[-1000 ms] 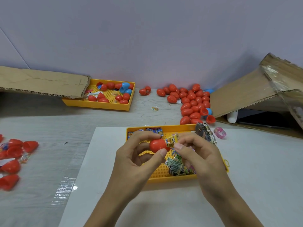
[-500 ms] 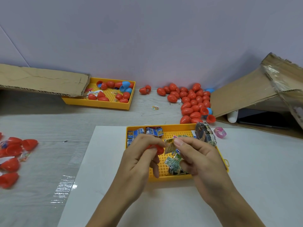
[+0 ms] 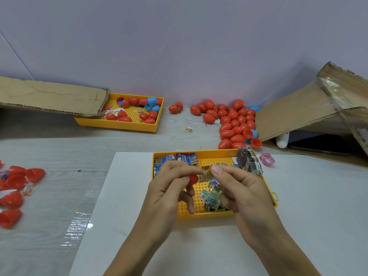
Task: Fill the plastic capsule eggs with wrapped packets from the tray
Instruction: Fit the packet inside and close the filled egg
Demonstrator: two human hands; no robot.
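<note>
My left hand [image 3: 169,188] grips a red capsule egg [image 3: 192,178], mostly hidden under its fingers, above the near yellow tray [image 3: 199,215]. My right hand [image 3: 239,188] pinches a small yellowish wrapped packet [image 3: 205,173] between thumb and forefinger, right beside the egg. In the tray lie several more packets: blue ones [image 3: 179,159] at its back left, green and white ones [image 3: 212,198] under my right hand. A stack of packets [image 3: 249,163] leans on the tray's back right corner.
A pile of closed red eggs [image 3: 233,120] lies behind the tray. A second yellow tray [image 3: 119,124] with eggs sits at back left under a cardboard flap [image 3: 51,98]. Open red egg halves [image 3: 16,182] lie at left. A cardboard box [image 3: 310,108] and a pink ring [image 3: 267,159] are at right.
My left hand turned over, so the red egg went from fully showing to mostly covered by the fingers. My right hand brought the packet up against the egg.
</note>
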